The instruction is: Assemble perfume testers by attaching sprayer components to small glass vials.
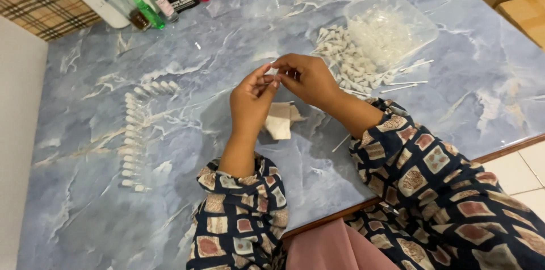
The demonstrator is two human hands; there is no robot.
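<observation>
both hands (281,85) pinch small white vial (274,71) abv table (227,48).

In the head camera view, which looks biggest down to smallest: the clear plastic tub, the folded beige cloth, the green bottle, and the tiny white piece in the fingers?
1. Clear plastic tub
2. Folded beige cloth
3. Green bottle, though it stands farther off, so its rank against the cloth is unsure
4. Tiny white piece, pinched between left hand and right hand

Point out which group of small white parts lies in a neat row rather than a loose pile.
The line of small clear vials with white caps left of the left hand runs in an orderly row; the white parts beside the clear plastic tub lie heaped.
</observation>
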